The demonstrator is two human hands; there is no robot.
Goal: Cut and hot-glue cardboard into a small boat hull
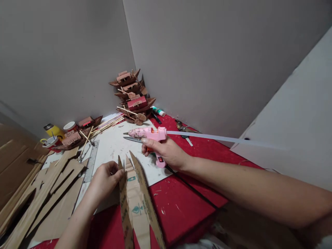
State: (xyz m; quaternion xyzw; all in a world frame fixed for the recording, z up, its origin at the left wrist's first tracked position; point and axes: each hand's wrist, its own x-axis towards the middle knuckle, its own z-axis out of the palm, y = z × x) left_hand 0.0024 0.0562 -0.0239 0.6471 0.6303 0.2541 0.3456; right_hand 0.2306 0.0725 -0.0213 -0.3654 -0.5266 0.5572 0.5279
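My right hand [168,152] is wrapped round the handle of a pink hot glue gun [147,133], its nozzle pointing left. A long translucent glue stick [207,136] juts from the gun's back. A grey pointed blade [132,139] shows just under the barrel, by my fingers; its other end is hidden. With thumb and fingers, my left hand [107,178] pinches the left cardboard side strip [124,211] near its upper end. Between that strip and the right side strip [147,200] lies a pointed cardboard base [138,216] with green print. The nozzle is apart from the cardboard.
Several brown model boats [136,102] are stacked in the wall corner. Thin wooden sticks [110,123], a metal ruler [90,162] and cut cardboard [59,207] lie leftward, near a cup [53,142] and yellow bottle [55,131]. Keys [189,141] lie on the red tabletop [176,204].
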